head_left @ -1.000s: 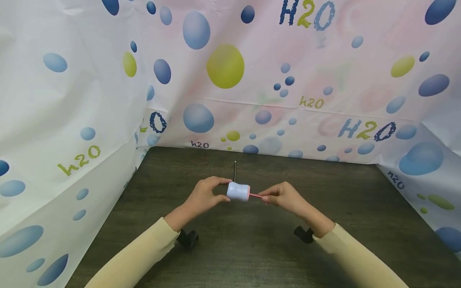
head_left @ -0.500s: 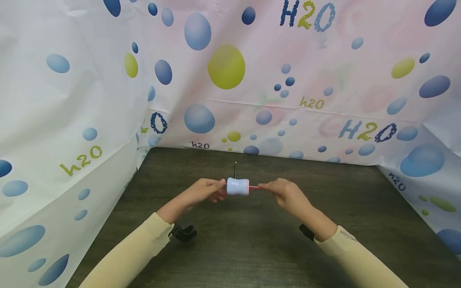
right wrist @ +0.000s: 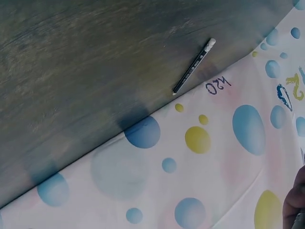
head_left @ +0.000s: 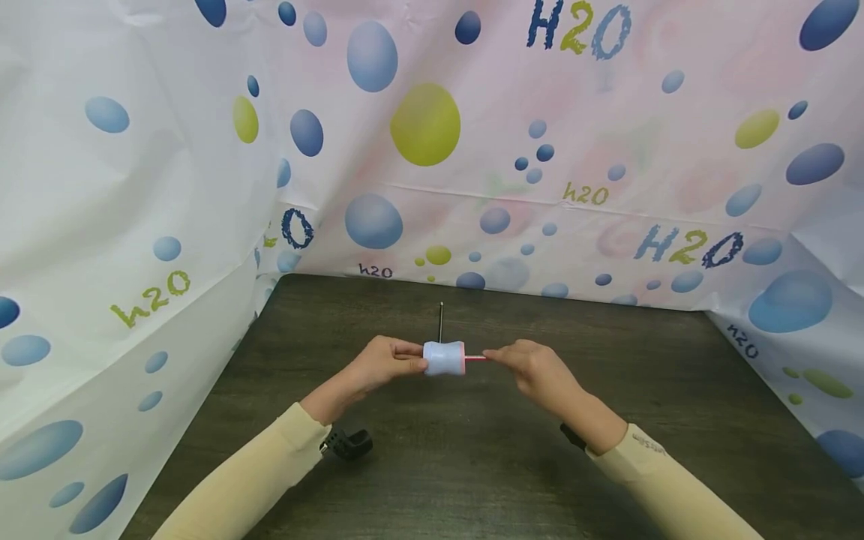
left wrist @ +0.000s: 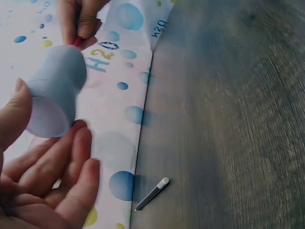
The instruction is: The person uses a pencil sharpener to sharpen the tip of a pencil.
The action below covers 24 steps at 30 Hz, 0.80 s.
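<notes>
A light blue waisted barrel (head_left: 444, 358) with a pink end, which looks like a pencil sharpener, is held level above the table. My left hand (head_left: 374, 366) grips its left end between thumb and fingers; in the left wrist view the thumb lies on one side and fingertips touch the other. A slim red pencil (head_left: 475, 358) enters the pink end. My right hand (head_left: 543, 371) pinches the pencil's outer part, which the fingers mostly cover. Only a bit of the right hand (right wrist: 294, 202) shows at the edge of the right wrist view.
On the dark wooden table (head_left: 466, 465), beyond the barrel, lies a black pencil (head_left: 442, 322) with a white end (right wrist: 210, 44). A white sheet (head_left: 472, 225) printed with blue and green bubbles rises behind the table and along both sides.
The left hand has rolled on the barrel and re-gripped it. My right hand has turned so its back faces up, still pinching the red pencil. The barrel rose slightly, then came down again.
</notes>
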Tool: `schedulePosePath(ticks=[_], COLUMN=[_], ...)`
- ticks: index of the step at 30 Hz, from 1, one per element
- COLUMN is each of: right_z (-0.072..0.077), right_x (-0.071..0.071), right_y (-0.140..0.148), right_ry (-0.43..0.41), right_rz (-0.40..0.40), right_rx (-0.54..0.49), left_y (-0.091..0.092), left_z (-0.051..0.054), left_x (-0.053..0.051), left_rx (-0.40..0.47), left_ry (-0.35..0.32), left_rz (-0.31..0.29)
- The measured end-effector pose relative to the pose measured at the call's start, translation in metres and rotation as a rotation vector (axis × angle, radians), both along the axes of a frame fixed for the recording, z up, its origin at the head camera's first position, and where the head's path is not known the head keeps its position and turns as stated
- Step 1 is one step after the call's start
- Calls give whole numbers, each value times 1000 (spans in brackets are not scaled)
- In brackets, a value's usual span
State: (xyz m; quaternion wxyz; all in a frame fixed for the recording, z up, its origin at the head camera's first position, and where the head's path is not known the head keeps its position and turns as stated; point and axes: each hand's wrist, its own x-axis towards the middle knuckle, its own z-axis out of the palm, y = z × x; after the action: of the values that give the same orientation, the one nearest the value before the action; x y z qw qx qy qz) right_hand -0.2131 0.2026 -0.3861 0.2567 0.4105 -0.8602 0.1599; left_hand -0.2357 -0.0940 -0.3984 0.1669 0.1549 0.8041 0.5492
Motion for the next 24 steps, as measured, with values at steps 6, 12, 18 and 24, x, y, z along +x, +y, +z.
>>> schedulePosePath(ticks=[6, 12, 18, 24], right_z=[7, 12, 12, 10], right_x=[-3, -11, -9, -2], right_y=[4, 16, 12, 7], right_ry=[-578, -1227, -984, -572], right_rz=[19, 7, -43, -111], right_rx=[-101, -274, -207, -144], left_y=[3, 5, 1, -4], left_z=[7, 12, 8, 8], left_x=[10, 16, 15, 10], left_rx=[-178, -332, -226, -18], left_ry=[405, 757, 609, 283], left_rz=[36, -49, -49, 30])
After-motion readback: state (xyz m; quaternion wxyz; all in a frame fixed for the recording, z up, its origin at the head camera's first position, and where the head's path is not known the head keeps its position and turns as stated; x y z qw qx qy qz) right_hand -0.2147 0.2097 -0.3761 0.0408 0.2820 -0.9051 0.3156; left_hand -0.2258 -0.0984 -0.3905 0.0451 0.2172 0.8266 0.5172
